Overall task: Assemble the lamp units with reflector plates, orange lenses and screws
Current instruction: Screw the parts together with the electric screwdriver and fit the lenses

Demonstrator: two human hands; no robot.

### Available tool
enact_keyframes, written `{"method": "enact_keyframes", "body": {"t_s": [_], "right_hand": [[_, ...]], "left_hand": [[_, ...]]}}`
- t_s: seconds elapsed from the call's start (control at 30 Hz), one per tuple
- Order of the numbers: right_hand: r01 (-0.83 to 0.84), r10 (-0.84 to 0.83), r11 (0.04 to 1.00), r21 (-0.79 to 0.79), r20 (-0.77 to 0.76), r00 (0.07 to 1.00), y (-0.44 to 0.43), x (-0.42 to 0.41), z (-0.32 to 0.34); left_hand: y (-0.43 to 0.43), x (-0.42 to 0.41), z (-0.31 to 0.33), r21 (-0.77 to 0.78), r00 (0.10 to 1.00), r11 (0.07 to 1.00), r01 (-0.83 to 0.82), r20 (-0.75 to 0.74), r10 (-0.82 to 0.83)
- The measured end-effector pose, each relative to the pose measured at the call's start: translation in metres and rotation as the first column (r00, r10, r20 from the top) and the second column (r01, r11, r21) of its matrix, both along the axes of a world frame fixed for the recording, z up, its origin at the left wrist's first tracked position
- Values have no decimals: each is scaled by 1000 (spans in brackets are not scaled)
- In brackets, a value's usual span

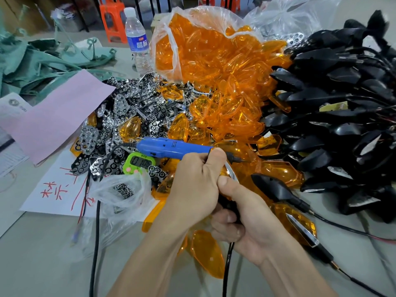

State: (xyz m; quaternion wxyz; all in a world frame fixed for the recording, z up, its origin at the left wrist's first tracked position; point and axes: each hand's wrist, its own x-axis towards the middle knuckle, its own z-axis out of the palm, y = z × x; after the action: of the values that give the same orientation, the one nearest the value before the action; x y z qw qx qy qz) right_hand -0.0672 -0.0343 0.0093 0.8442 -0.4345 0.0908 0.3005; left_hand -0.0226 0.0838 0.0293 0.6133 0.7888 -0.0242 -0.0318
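You are working at a pale grey tabletop (42,254) that spreads out under and to the left of your left hand (192,185). Far beyond that hand, past the table's far edge, stand orange plastic stools (113,20). The light is soft and even.

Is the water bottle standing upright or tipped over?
Upright: the bottle stands vertical, with its white cap on top.

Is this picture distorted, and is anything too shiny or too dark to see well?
Head view: the wide-angle lens stretches the corners; glare whitens the clear bag around the orange lenses and glints off the reflector plates; the black lamp housings lose detail; the far orange stools look soft.
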Motion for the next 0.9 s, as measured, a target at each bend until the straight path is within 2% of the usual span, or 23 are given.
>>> {"method": "enact_keyframes", "body": {"t_s": [0.17,0.27,0.37,0.47,0.57,0.63,0.77,0.83,0.9], "right_hand": [[-44,46,999,-31,38,998,-7,2,-2],[-125,119,980,156,44,992,-14,4,-5],[-78,90,963,258,-35,995,-15,8,-9],[-22,27,989,146,-36,999,-10,13,-3],[44,-37,995,-93,72,997,-1,12,6],[88,-47,971,-222,184,982,3,8,13],[108,-29,958,-267,284,958,5,2,19],[122,-41,961,-247,310,950,6,-1,19],[155,-32,949,-274,408,913,4,-2,18]], "left_hand": [[2,4,-6,-104,992,990,94,-76,-103],[3,7,-11,-58,999,998,-4,-49,1],[-1,7,-13,-14,1000,1000,-23,-22,23],[-7,0,-13,-26,995,997,-73,-76,71],[-15,-7,-17,-215,972,959,-184,-185,145],[-17,-10,-15,-307,974,927,-218,-123,189],[-15,-12,-14,-334,977,928,-166,71,201],[-12,-12,-11,-292,987,950,-107,85,137],[-6,-7,-5,-282,998,959,-40,34,52]]}}
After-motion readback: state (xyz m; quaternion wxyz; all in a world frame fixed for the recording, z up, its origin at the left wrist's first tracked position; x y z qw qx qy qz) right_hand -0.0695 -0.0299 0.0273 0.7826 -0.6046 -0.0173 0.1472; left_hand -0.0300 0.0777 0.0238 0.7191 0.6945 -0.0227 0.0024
